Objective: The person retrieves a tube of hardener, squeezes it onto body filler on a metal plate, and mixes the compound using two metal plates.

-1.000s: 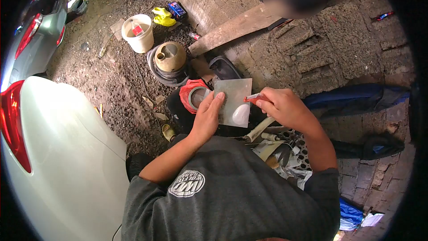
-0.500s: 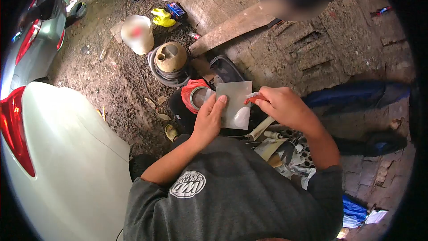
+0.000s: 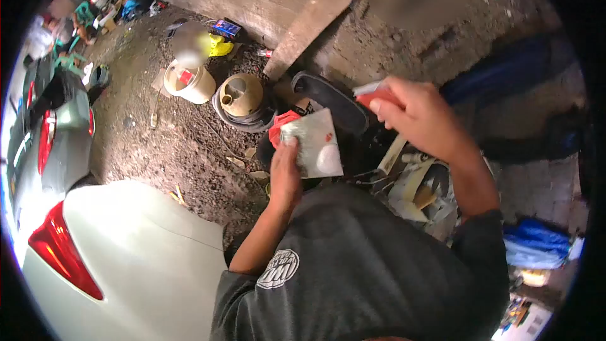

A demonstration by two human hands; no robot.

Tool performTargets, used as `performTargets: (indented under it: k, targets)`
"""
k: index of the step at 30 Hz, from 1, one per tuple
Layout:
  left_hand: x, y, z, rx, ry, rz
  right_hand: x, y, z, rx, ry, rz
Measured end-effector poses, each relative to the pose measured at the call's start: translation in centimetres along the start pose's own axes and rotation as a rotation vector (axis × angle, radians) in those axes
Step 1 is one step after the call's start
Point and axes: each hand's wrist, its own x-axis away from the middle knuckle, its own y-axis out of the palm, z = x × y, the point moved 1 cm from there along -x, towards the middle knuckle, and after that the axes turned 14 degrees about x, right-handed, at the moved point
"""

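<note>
Found gripping a pale flat plate (image 3: pixel 317 127) bearing a white dollop (image 3: pixel 328 160) and red dab (image 3: pixel 329 137) with left hand (image 3: pixel 286 173), and a red-and-white item (image 3: pixel 377 93) with right hand (image 3: pixel 413 110).

dark grey shirt (image 3: pixel 379 265) – short sleeves (image 3: pixel 481 240), white printed logo (image 3: pixel 279 269)

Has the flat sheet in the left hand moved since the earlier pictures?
Yes. Against the beige container, the sheet has moved left in the view, closer to it, and hides more of the red wrap.
</note>
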Motion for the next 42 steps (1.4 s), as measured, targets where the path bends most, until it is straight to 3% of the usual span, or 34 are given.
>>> performTargets:
  k: [1, 4, 7, 9, 11, 12, 13, 14, 17, 19, 22, 25, 27, 28, 31, 32, 35, 38, 40, 42]
  targets:
    - [-0.4, -0.2, 0.0, 0.211, -0.102, 0.031, 0.4, -0.2, 0.7, -0.092, 0.060, 0.014]
    - [-1.1, -1.7, 1.0, 0.314, 0.020, 0.095, 1.9, 1.0, 4.7, -0.335, 0.212, 0.091]
    - [-0.6, -2.7, 2.1, 0.251, 0.092, 0.113, 3.4, 5.4, 11.7, -0.597, 0.359, 0.031]
    - [-0.5, -3.3, 2.3, 0.230, 0.136, 0.135, 4.3, 9.6, 15.6, -0.521, 0.432, -0.007]
    - [-0.8, -5.6, 1.3, 0.217, 0.124, 0.238, 5.5, 17.0, 21.4, -0.389, 0.339, 0.018]
    - [-0.9, -7.0, 0.5, 0.221, 0.113, 0.272, 5.7, 19.5, 22.5, -0.365, 0.427, -0.103]
    - [-0.8, -7.7, -0.4, 0.228, 0.101, 0.311, 6.5, 24.6, 25.2, -0.262, 0.369, -0.017]
    - [-0.4, -7.0, -0.8, 0.258, 0.114, 0.416, 6.2, 27.4, 26.0, -0.436, 0.615, -0.293]
    - [-0.7, -8.4, -4.2, 0.195, 0.093, 0.439, 7.7, 39.9, 30.8, -0.601, 0.722, -0.323]
    - [1.1, -13.3, -8.4, -0.478, 0.100, 0.517, 7.2, 45.4, 33.2, -0.527, 0.779, -0.324]
    - [1.7, -12.3, -11.7, -0.308, -0.051, 0.663, 7.0, 58.9, 40.7, -0.686, 0.882, -0.052]
    - [3.0, -12.9, -15.4, -0.120, -0.154, 0.752, 2.5, 64.3, 45.0, -0.777, 1.093, -0.178]
    - [5.9, -16.3, -18.9, -0.110, -0.226, 0.791, 0.4, 72.0, 49.8, -0.760, 0.990, -0.057]
    - [6.6, -17.5, -20.4, -0.102, -0.263, 0.812, -1.6, 71.6, 49.4, -0.871, 1.048, -0.055]
    - [6.3, -16.2, -21.3, -0.643, -0.481, 0.855, -7.1, 70.6, 49.1, -1.008, 1.097, -0.064]
    - [6.2, -15.9, -22.1, -0.105, -0.313, 0.935, -7.8, 70.9, 49.3, -1.023, 1.094, -0.069]
    - [5.6, -15.0, -23.0, 0.049, -0.301, 1.039, -8.3, 71.9, 49.5, -1.042, 1.102, -0.033]
    - [6.7, -16.1, -23.6, -0.318, -0.401, 0.918, -7.7, 73.2, 49.9, -0.901, 1.007, 0.026]
    - [6.9, -15.8, -23.0, -0.482, -0.465, 0.863, -5.7, 74.8, 50.0, -0.568, 1.075, 0.097]
    - [7.3, -15.7, -23.0, -0.476, -0.421, 0.848, -2.3, 76.0, 50.0, -0.241, 0.944, 0.112]
